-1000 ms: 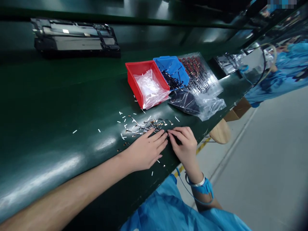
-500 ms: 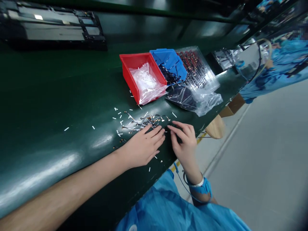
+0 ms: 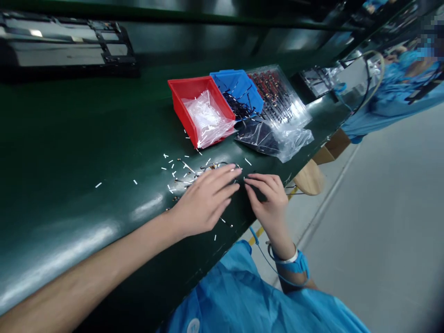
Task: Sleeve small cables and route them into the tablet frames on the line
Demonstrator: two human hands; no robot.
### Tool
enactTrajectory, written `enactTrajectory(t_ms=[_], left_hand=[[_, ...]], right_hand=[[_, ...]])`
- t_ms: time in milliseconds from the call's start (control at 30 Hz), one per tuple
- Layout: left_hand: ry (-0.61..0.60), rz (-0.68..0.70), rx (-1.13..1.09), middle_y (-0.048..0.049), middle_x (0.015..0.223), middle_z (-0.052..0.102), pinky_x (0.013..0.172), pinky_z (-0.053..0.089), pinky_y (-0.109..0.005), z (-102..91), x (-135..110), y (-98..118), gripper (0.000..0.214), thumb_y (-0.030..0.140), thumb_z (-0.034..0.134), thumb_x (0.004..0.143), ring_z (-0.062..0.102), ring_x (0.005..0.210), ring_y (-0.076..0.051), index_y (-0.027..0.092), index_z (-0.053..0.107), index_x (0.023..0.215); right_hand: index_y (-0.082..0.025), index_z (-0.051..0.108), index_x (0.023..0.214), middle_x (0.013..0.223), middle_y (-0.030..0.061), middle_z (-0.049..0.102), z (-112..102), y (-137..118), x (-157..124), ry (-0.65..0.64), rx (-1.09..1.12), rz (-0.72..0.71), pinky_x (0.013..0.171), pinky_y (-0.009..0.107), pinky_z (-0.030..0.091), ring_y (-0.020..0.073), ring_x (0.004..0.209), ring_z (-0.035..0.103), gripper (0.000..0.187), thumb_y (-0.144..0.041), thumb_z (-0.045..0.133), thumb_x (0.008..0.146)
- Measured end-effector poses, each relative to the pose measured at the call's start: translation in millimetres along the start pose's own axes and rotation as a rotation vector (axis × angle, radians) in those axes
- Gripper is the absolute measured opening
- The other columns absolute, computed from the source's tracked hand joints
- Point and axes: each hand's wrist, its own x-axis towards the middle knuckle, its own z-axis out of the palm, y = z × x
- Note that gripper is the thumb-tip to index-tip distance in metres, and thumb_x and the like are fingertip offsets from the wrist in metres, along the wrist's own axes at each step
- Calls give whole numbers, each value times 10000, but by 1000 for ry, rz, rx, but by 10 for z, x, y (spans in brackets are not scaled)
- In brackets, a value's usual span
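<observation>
My left hand lies on the green belt with its fingers stretched out, the tips over a pile of thin short cables. It holds nothing that I can see. Just to its right, my right hand rests at the belt's near edge. Its fingers are bent and pressed together towards the left hand in a pinch, and what they hold is hidden. A blue strap with a cord is round my right wrist. Small white bits lie scattered around the pile.
Behind the pile stand a red bin with a clear bag, a blue bin of black wires, a clear tray of red parts and a dark plastic bag. A black frame lies far left. A co-worker in blue sits at right, past a wooden stool.
My left hand has slid forward and up, so its fingers now cover the near part of the cable pile. The right hand has stayed put. The view has shifted slightly.
</observation>
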Motion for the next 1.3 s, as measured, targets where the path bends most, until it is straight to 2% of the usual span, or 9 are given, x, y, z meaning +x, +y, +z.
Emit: enactTrajectory(t_ms=[100,167,267,400,567,633,833,1000,1300], left_hand=[[269,-143,-134,-104,1313,583,1054,410,-423,-187,68,13,305,118,361,953,476,1277,-202,162,611,1122],[326,-181,-171,-91,1178,643,996,452,-399,-273,104,2,277,107,375,948,553,1148,-191,157,622,1065],[296,-211,-207,-64,1006,683,900,494,-354,-329,124,-38,253,94,400,930,607,988,-175,147,637,1003],[233,-313,-202,-38,962,686,858,507,-343,-332,120,-97,226,91,457,892,623,942,-175,166,642,998],[-102,-292,145,-75,984,652,824,505,-371,-260,101,-110,119,131,594,820,588,981,-236,152,644,926],[-161,-266,259,-113,1007,628,824,491,-404,-214,83,-98,96,145,610,811,566,1013,-277,132,643,900],[-173,-273,325,-129,955,619,812,476,-402,-155,50,-85,169,84,496,836,570,980,-278,121,651,890],[-159,-272,336,-115,891,630,759,496,-376,-197,67,-69,179,73,489,817,594,919,-260,141,654,828],[-116,-297,279,-124,847,634,745,503,-415,-235,92,-31,180,118,461,813,604,867,-285,155,633,777]], right_hand=[[-217,698,833,809,25,722,-102,-29,102,-139,7,-89,711,306,523,162,774,595,136,-170,578,875],[-205,690,790,786,24,718,-118,-66,157,-252,-38,-168,681,291,510,165,762,587,140,-176,581,873],[-198,684,767,794,34,711,-79,-143,220,-342,-148,-246,692,303,496,184,791,581,155,-193,575,878],[-181,681,779,783,58,689,21,-252,297,-417,-270,-305,694,319,473,204,802,553,121,-195,590,858],[-140,674,762,729,96,668,128,-382,407,-525,-408,-333,646,318,427,218,783,534,169,-87,534,839],[-132,676,769,722,105,669,135,-435,446,-570,-444,-330,635,319,420,225,787,537,173,-69,527,830],[-109,684,833,828,133,699,72,-571,541,-708,-480,-327,666,329,447,241,862,564,189,-86,500,863],[-82,674,907,899,162,696,46,-636,578,-821,-478,-372,705,338,467,254,940,571,240,-58,436,884],[-82,650,949,979,162,692,-3,-659,576,-780,-467,-383,745,325,492,245,996,573,205,-63,468,857]])
